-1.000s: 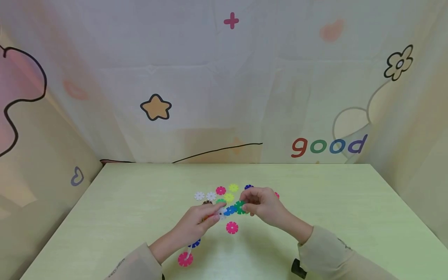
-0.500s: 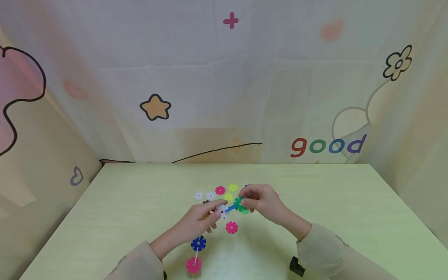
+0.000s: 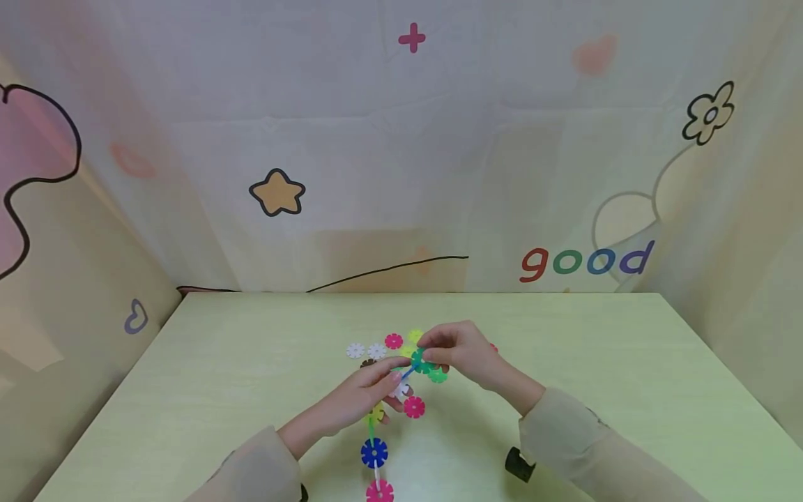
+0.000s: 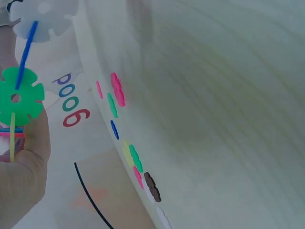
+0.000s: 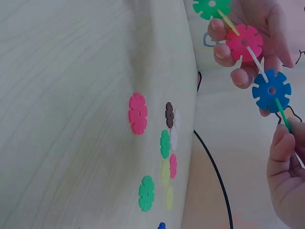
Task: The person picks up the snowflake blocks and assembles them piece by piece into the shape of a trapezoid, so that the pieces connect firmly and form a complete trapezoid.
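Note:
A chain of slotted plastic snowflake discs runs between the two hands. My left hand point(image 3: 354, 399) holds the chain near a white disc point(image 3: 401, 392), with its other fingers behind. My right hand point(image 3: 461, 354) pinches the chain's upper end at a green disc point(image 3: 419, 362); the right wrist view shows this end linked to a blue disc point(image 5: 271, 90). From my left hand hangs the rest of the chain, through a yellow disc point(image 3: 376, 413) and a dark blue disc point(image 3: 374, 453) to a pink disc point(image 3: 380, 492). Part of the chain is hidden by fingers.
Loose discs lie on the table point(image 3: 238, 369) behind and beside the hands: white point(image 3: 355, 351), pink point(image 3: 394, 341), yellow point(image 3: 415, 336), light green point(image 3: 438, 376), and a nearer pink point(image 3: 414, 407). A printed curtain point(image 3: 351, 153) stands behind the table.
The hanging end of the chain has swung right and lower. My right hand has shifted slightly up and left with the green disc; the blue disc between the hands has turned edge-on.

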